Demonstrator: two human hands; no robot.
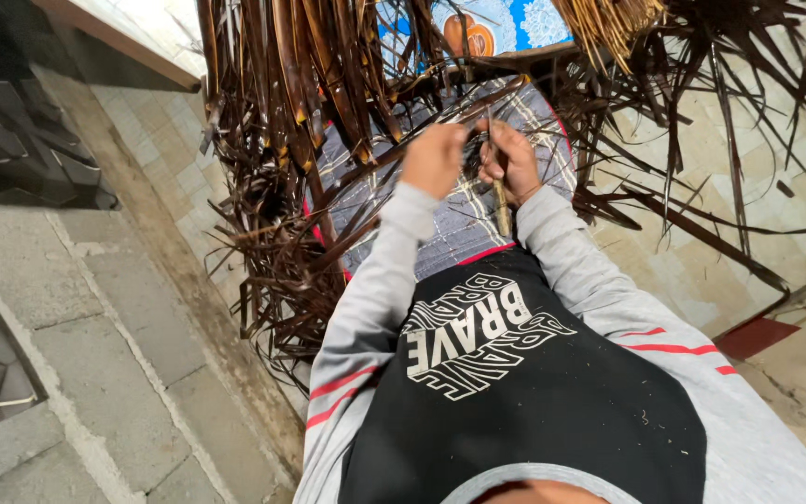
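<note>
Working over your lap, your left hand point(434, 159) is closed in a fist around dark dried leaf strips point(282, 112) — long, brown, glossy. Your right hand point(511, 161) grips a thin wooden-handled tool point(501, 207). Strips crowd both sides; only the plaid cloth point(464, 219) between stays open.

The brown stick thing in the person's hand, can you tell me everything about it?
The brown stick looks like a narrow wooden handle, perhaps of a small tool, tan-brown and slightly worn. It stands nearly upright in the picture, its lower end pointing toward the person's chest. The right hand grips its top, hiding whatever is at that end. It hangs over the checked cloth on the lap, beside the left hand, among dark dried leaf strips.
</note>
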